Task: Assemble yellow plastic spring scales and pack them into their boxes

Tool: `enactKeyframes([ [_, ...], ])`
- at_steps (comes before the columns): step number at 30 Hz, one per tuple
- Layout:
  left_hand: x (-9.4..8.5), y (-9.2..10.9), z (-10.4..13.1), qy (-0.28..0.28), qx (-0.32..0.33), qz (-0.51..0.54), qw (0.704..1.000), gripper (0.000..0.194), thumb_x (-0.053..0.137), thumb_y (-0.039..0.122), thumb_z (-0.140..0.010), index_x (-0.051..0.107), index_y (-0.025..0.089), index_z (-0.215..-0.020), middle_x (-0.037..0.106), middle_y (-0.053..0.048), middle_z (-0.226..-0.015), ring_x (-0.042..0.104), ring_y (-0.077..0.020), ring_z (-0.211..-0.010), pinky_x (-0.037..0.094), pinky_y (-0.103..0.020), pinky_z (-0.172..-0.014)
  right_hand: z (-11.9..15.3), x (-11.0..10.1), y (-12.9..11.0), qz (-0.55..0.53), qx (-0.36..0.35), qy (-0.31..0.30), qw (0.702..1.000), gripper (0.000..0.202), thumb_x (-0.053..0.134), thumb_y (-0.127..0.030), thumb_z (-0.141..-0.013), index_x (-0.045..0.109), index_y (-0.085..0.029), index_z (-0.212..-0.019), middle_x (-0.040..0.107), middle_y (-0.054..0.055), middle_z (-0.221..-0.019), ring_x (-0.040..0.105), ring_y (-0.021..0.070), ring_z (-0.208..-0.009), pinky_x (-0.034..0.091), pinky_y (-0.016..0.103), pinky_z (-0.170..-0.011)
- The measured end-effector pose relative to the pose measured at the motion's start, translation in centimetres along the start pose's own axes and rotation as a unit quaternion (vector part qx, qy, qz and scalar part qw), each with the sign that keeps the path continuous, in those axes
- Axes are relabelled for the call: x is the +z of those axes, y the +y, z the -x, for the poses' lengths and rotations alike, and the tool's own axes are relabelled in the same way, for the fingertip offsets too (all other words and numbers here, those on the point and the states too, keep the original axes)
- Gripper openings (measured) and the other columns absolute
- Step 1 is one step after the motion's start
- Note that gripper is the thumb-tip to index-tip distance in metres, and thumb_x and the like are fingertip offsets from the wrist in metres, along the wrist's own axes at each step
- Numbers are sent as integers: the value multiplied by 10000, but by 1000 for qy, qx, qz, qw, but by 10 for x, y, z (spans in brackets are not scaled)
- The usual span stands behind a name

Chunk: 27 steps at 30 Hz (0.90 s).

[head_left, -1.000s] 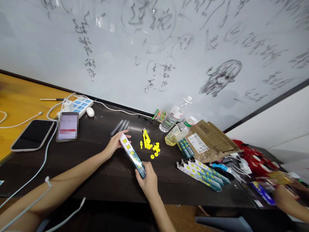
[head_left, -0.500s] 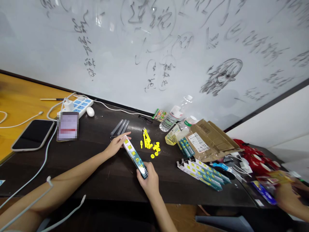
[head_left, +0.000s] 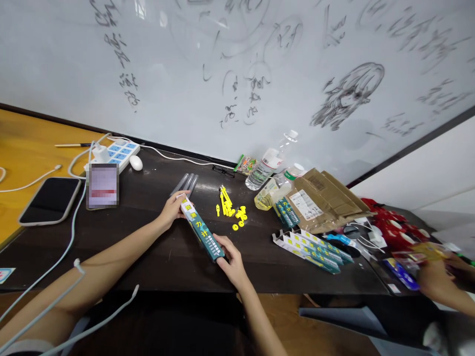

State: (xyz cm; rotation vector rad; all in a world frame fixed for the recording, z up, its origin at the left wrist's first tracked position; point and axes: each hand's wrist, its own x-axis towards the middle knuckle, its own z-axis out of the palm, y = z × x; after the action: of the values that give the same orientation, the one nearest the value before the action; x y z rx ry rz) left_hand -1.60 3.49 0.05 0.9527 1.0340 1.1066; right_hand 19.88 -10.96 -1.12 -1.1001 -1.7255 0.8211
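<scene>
A long, narrow cardboard box (head_left: 200, 227), white at one end and teal with yellow characters, is held tilted above the dark table. My left hand (head_left: 173, 210) grips its upper, white end. At the lower, teal end, my right hand (head_left: 230, 259) pinches the box between thumb and fingers. Just beyond my left hand lie several clear plastic tubes (head_left: 187, 184), partly covered by it. A small heap of yellow plastic parts (head_left: 226, 202) lies beyond the box, with loose yellow rings (head_left: 235, 227) beside it.
Several similar boxes (head_left: 315, 252) lie side by side on the right, near a brown cardboard parcel (head_left: 322, 202) and a water bottle (head_left: 263, 170). At left are a phone (head_left: 50, 200), a power strip (head_left: 124, 151) and white cables. Another person's hand (head_left: 436, 277) works at far right.
The box has turned so its printed teal face shows more. My right hand has shifted its grip at the lower end, fingers now more extended. The camera view has tilted slightly down.
</scene>
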Motion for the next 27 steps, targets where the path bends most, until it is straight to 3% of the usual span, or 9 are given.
enactKeyframes([
  [8,7,-4,6,-20,-51,-20,998,360,523,392,-810,595,205,-1109,669,-48,-774,643,-156,-581,520,-247,-456,2,7,10,-110,-6,7,994,482,696,-446,-711,618,-236,-1138,568,60,-956,544,182,-812,457,267,-636],
  [13,8,-4,7,-22,-69,-26,997,363,539,385,-808,600,199,-1112,663,-53,-780,621,-129,-531,493,-211,-420,3,8,10,-132,14,52,990,425,700,-390,-713,584,-234,-1091,577,40,-921,557,171,-806,480,275,-677],
  [19,8,6,9,39,42,53,997,362,534,426,-813,558,205,-1099,656,-36,-811,648,-151,-643,538,-246,-495,-5,7,10,-267,59,121,954,306,656,-344,-777,374,-226,-782,553,-30,-766,567,101,-558,440,186,-419],
  [22,9,11,11,43,93,60,993,420,576,449,-783,534,211,-1126,651,-31,-835,640,-150,-656,540,-244,-507,-6,6,12,-297,74,118,945,308,593,-372,-832,334,-221,-761,595,-7,-775,604,119,-589,476,206,-433],
  [27,12,6,11,35,115,44,992,609,692,390,-703,447,243,-1240,649,-47,-940,648,-175,-728,546,-262,-544,-4,6,16,-304,81,124,941,333,579,-433,-830,351,-211,-733,582,-11,-753,579,101,-528,437,181,-374],
])
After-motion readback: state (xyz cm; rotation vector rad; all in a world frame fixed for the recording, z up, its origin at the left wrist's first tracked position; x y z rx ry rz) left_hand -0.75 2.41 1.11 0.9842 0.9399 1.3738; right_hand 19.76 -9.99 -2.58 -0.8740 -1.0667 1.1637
